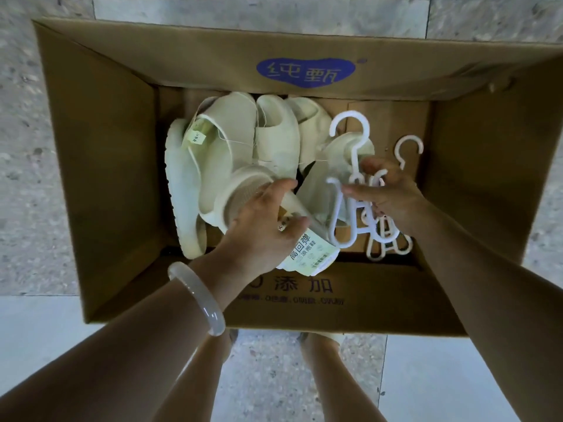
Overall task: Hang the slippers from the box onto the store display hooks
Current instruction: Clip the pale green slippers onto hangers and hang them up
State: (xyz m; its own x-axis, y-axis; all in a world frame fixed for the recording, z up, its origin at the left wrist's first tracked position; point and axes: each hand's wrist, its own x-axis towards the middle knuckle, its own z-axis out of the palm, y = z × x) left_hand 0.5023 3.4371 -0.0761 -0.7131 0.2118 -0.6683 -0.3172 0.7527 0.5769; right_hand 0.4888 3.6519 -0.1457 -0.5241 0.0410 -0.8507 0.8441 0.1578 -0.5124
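Note:
An open cardboard box [100,166] on the floor holds several cream slippers [225,138] piled at its left and middle. My left hand [268,223] grips one slipper [243,190] with a paper label [310,254] near the box's front wall. My right hand [387,190] holds a white plastic hanger [350,135] by its stem, hook pointing to the back wall. More white hangers [387,242] lie under that hand, and another hook [409,147] sticks out to the right.
The box flaps stand up on all sides, with a blue logo [306,71] on the far flap. Grey stone floor [24,147] surrounds the box. My legs and feet [323,339] stand just behind the near flap. A pale bangle [198,296] circles my left wrist.

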